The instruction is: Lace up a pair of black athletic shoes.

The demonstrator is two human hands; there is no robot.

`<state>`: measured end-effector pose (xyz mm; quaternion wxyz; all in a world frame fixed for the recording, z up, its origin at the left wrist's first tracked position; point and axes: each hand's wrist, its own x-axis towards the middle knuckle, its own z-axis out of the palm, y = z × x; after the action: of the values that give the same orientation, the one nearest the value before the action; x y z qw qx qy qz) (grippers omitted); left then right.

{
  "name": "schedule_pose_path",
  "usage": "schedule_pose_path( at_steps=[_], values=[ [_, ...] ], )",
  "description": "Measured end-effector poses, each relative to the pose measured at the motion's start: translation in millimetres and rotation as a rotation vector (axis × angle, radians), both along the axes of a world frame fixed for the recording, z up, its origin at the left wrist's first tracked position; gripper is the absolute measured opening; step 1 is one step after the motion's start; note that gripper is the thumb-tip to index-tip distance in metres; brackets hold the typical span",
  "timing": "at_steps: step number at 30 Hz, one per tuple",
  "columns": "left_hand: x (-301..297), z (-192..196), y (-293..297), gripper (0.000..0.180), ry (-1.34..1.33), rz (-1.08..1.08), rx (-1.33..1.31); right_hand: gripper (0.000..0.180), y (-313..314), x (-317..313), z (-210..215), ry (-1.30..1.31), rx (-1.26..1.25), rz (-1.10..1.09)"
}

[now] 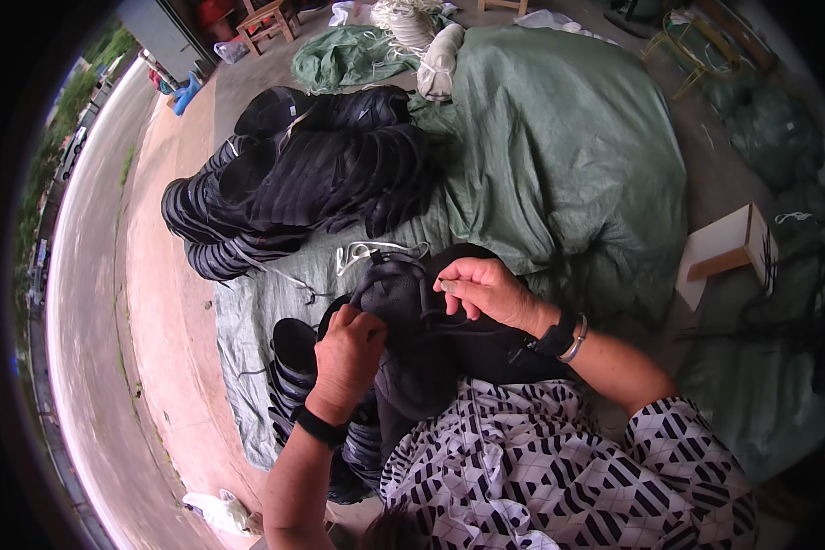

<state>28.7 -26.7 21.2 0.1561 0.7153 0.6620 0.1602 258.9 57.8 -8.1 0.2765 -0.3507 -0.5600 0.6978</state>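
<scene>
A black shoe upper [390, 291] lies across my lap, with a dark lace [423, 295] looping over its top. At the upper's left edge, my left hand [350, 353] is closed, its fingers curled in and pressed on the dark material. My right hand [488, 295] is raised over the right side, thumb and forefinger pinched at the lace; its thin end is hard to make out between the fingertips. Dark cloth [486, 353] covers my lap under the upper. Beside my left wrist stand several nested black uppers [295, 353], partly hidden by my arm.
A large pile of stacked black uppers [312, 174] lies ahead on a green woven sheet [559, 137]. White cord [362, 252] lies just beyond my lap. To the right is a white and wooden box-like piece [729, 243]. A white bag [220, 511] sits on the floor at lower left.
</scene>
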Motion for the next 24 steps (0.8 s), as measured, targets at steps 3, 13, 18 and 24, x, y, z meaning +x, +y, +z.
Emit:
schedule_pose_path(
  at_steps=[3,13,18,24],
  values=[
    [1,11,6,0.005,0.149,-0.093,-0.061,0.018,0,2,-2,0.007,0.01,-0.007],
    [13,0,10,0.004,0.043,0.011,-0.076,0.019,0,2,0,0.054,-0.008,-0.025],
    [16,2,1,0.007,-0.049,0.057,0.006,0.02,2,5,-1,0.051,-0.005,0.006],
    [45,-8,-1,0.023,-0.011,0.209,0.146,0.02,0,0,3,0.01,-0.017,0.013]
  ],
)
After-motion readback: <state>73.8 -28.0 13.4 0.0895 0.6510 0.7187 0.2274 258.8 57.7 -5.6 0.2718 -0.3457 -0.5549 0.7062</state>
